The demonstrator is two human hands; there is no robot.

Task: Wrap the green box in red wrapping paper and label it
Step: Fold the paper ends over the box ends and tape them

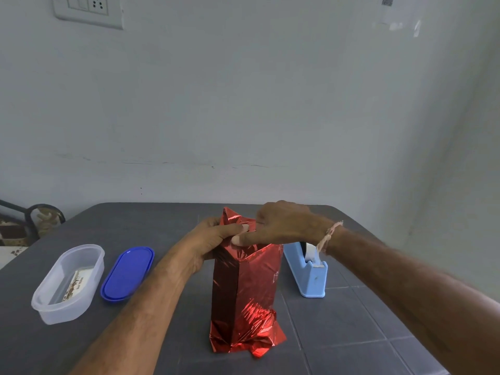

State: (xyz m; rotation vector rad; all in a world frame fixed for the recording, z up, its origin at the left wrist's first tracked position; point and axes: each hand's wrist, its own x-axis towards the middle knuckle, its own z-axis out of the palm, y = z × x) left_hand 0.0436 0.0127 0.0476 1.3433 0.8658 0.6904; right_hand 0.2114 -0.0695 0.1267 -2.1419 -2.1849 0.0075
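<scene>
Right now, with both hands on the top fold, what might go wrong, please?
The tall parcel in shiny red foil wrapping paper stands on a crumpled bottom end, so pressing down could tip it. The left hand and right hand both hold the top fold; freeing one for the light blue tape dispenser may let it spring open.

wrapping paper (244, 290): metallic red foil, bright glints on the crinkles low down, darker maroon on the shaded left face
table (135, 220): dark grey, thin paler grid lines on the right part
container (44, 304): translucent milky white; card (75, 285) inside is white with brown print
lid (127, 274): solid royal blue
tape dispenser (308, 277): pale blue
wrist thread (328, 235): pale pink-beige
wall (243, 104): flat pale grey-white; switch plate (86, 12) white
</scene>
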